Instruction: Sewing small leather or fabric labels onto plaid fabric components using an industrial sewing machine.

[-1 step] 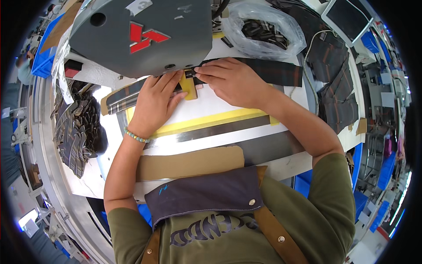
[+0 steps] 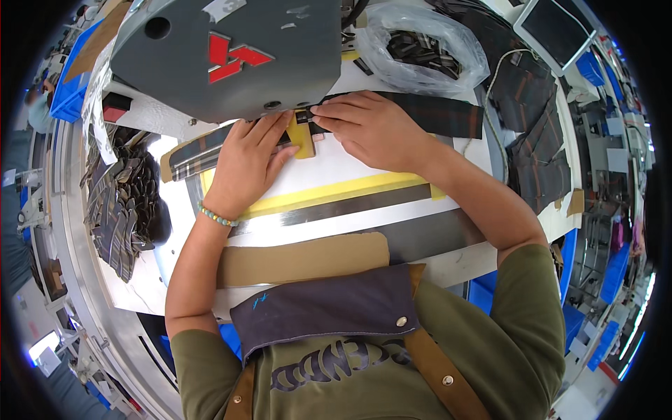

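My left hand point(image 2: 248, 157) lies with stretched fingers on a plaid fabric strip point(image 2: 199, 157), close under the front of a grey sewing machine head point(image 2: 273, 52). Its thumb rests on a yellow plate point(image 2: 303, 140) at the stitching place. From the right, my right hand point(image 2: 371, 129) has its fingers drawn together on the near end of a dark plaid strip point(image 2: 448, 115), beside a small black piece point(image 2: 302, 117). The needle area is hidden behind the machine head, and what lies under the right fingertips is partly covered.
A clear plastic bag point(image 2: 423, 49) of small dark pieces stands at the back right. Stacked plaid pieces point(image 2: 535, 147) lie at the right, and a heap of cut plaid pieces point(image 2: 126, 203) hangs at the left. A tan board point(image 2: 301, 259) lines the front edge. A screen point(image 2: 556, 31) stands far right.
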`<state>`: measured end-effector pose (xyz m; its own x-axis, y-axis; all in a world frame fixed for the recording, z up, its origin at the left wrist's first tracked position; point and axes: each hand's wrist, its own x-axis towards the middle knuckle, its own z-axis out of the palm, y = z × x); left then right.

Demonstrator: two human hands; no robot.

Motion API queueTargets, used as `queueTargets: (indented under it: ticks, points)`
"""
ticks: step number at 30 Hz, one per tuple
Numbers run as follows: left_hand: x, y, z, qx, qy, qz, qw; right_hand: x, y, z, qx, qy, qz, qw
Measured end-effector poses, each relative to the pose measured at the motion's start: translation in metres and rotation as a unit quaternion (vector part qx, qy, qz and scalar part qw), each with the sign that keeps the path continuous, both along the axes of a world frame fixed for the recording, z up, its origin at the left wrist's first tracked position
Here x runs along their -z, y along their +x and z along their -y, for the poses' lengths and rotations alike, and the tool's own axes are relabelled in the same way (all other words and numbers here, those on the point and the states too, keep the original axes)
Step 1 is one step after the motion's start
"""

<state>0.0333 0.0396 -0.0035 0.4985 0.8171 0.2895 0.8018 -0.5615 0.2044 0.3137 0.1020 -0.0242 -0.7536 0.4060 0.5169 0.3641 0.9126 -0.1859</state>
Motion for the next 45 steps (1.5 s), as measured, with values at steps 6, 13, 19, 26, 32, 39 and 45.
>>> queueTargets:
  ticks: [6, 13, 19, 26, 32, 39, 45]
  points:
    - [0.001, -0.002, -0.001, 0.012, 0.025, -0.005, 1.0, 0.0, 0.002, -0.003, -0.007, -0.006, -0.022, 1.0]
    - [0.003, -0.004, 0.004, -0.041, 0.029, 0.054, 0.997, -0.006, 0.004, -0.006, 0.006, 0.006, -0.016, 1.0]
    - [-0.003, 0.015, 0.009, -0.197, -0.17, 0.336, 0.905, 0.0, 0.0, -0.006, -0.014, 0.016, -0.002, 1.0]
    - [0.014, 0.016, -0.007, -0.181, -0.221, 0.336, 0.897, -0.004, -0.005, -0.002, 0.019, -0.004, 0.03, 0.999]
    - [0.016, 0.033, -0.014, -0.219, -0.196, 0.327, 0.898, 0.006, -0.005, -0.002, -0.006, 0.029, 0.019, 0.999]
    - [0.027, 0.018, -0.017, -0.285, -0.218, 0.324, 0.875, 0.009, 0.001, -0.004, 0.015, -0.021, 0.009, 1.0]
    - [0.024, 0.029, -0.018, -0.231, -0.18, 0.381, 0.877, 0.011, -0.001, -0.005, -0.004, 0.001, -0.019, 1.0]
